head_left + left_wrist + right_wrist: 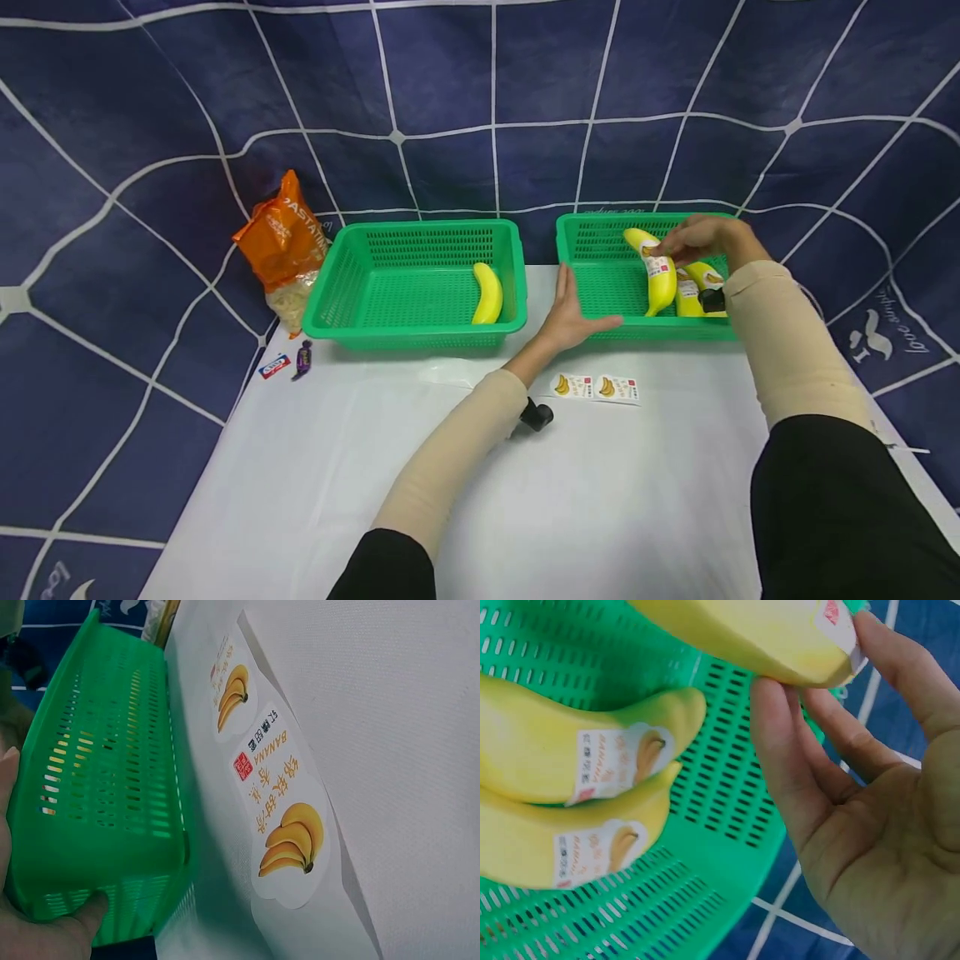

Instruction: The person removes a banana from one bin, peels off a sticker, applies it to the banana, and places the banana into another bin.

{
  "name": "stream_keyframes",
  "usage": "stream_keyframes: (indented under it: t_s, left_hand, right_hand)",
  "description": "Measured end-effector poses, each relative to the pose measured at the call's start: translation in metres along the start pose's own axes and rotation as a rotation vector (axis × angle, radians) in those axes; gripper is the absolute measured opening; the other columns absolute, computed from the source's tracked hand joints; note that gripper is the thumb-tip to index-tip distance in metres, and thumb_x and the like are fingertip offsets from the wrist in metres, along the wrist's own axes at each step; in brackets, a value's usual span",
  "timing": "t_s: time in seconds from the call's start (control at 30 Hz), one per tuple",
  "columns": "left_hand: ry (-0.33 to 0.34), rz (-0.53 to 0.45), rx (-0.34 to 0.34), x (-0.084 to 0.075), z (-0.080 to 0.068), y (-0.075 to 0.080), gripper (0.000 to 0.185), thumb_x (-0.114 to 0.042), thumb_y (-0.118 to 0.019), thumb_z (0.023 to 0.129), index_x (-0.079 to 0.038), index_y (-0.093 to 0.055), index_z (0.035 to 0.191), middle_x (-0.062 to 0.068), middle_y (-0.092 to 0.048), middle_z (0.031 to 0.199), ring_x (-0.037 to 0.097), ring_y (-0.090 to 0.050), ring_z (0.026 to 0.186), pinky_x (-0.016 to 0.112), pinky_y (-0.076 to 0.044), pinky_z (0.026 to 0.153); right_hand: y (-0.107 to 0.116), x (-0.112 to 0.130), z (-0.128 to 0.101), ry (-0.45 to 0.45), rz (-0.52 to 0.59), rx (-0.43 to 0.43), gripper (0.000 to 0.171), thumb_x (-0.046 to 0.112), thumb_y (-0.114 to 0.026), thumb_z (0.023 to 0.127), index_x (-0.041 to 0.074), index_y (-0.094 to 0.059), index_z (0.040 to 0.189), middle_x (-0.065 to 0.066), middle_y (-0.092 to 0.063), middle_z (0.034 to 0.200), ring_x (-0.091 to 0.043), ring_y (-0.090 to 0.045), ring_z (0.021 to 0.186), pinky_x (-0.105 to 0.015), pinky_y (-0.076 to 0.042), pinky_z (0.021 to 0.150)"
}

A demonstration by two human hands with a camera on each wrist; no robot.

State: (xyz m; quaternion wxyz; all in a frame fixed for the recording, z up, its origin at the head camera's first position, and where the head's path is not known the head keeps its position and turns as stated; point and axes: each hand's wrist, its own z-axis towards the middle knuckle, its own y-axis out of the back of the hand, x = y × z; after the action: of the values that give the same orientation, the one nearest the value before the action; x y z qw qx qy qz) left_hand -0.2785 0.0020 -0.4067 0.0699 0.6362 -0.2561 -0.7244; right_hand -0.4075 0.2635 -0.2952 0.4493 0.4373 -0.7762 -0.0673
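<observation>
Bananas are what the hands are working with, and the one being handled now is sitting in the right green basket, leaning across two others.

Nearest on the white table are lying two banana stickers on their backing sheet, just in front of the right basket. The wrist view is showing them flat and unpeeled.

A little farther, the left hand is resting flat against the near corner of the right basket, fingers straight and close together, thumb lying along the front wall. That looks like a good way of keeping the basket from sliding.

Farther in, the right hand is touching the far end of the stickered banana with loosely bent fingertips. It probably helps to be holding by the tip, keeping fingers off the label, and lifting slowly so the two bananas underneath are not rolling.

Counting: three bananas are lying in the right basket, each wearing a sticker. One plain banana is lying in the left basket. Two baskets, two spare stickers.

Farthest left, an orange snack bag is standing, with two small candies lying near it.
</observation>
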Motion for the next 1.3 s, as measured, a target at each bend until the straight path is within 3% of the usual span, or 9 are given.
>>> stream_keyframes:
  t_s: [0.2,0.33,0.63,0.77,1.0,1.3]
  left_hand:
    - [0.009,0.006,0.008,-0.005,0.0,-0.002,0.121,-0.044,-0.078,0.079,-0.013,0.01,0.156,-0.008,0.023,0.163,0.024,-0.006,0.153,0.046,-0.026,0.12]
    - [0.01,0.012,0.026,-0.007,0.0,-0.003,0.122,-0.044,-0.078,0.079,-0.013,0.011,0.156,-0.01,0.023,0.162,0.023,-0.009,0.153,0.044,-0.027,0.12]
    - [-0.003,0.024,0.008,-0.006,-0.001,-0.001,0.121,-0.045,-0.077,0.079,-0.013,0.01,0.156,-0.008,0.022,0.163,0.023,-0.008,0.153,0.045,-0.027,0.12]
    - [-0.004,0.018,0.005,-0.004,-0.002,0.0,0.121,-0.044,-0.077,0.08,-0.013,0.011,0.156,-0.008,0.023,0.163,0.024,-0.007,0.153,0.046,-0.027,0.12]
    - [0.007,0.018,0.007,-0.003,-0.003,-0.001,0.12,-0.045,-0.077,0.08,-0.014,0.01,0.156,-0.009,0.023,0.163,0.022,-0.006,0.153,0.044,-0.025,0.121]
    - [0.007,0.019,0.007,-0.002,-0.004,0.002,0.12,-0.044,-0.077,0.08,-0.013,0.01,0.156,-0.009,0.024,0.162,0.02,-0.004,0.153,0.043,-0.025,0.121]
  right_hand:
    - [-0.005,-0.012,0.005,-0.077,-0.011,-0.012,0.018,0.03,-0.069,0.091,0.012,-0.072,0.094,0.004,-0.064,0.08,-0.009,-0.062,0.07,-0.028,-0.056,0.083]
    - [-0.01,-0.021,0.008,-0.118,-0.024,-0.023,0.019,0.03,-0.07,0.091,0.011,-0.069,0.091,0.004,-0.064,0.079,-0.008,-0.062,0.069,-0.026,-0.056,0.08]
    - [-0.016,-0.019,0.007,-0.147,-0.087,-0.061,0.042,0.023,-0.067,0.092,-0.011,-0.056,0.115,0.002,-0.069,0.08,-0.01,-0.066,0.072,-0.027,-0.058,0.08]
    - [-0.018,-0.018,0.006,-0.164,-0.084,-0.046,0.046,0.022,-0.066,0.093,-0.013,-0.053,0.12,0.001,-0.07,0.079,-0.009,-0.068,0.072,-0.027,-0.058,0.08]
    - [-0.026,-0.02,0.011,-0.165,-0.123,-0.06,0.043,0.023,-0.065,0.093,-0.013,-0.056,0.115,0.001,-0.071,0.076,-0.008,-0.067,0.069,-0.024,-0.057,0.076]
    - [-0.024,-0.016,0.017,-0.206,-0.107,-0.04,0.049,0.019,-0.063,0.094,-0.016,-0.049,0.125,-0.003,-0.071,0.081,-0.01,-0.066,0.071,-0.024,-0.058,0.076]
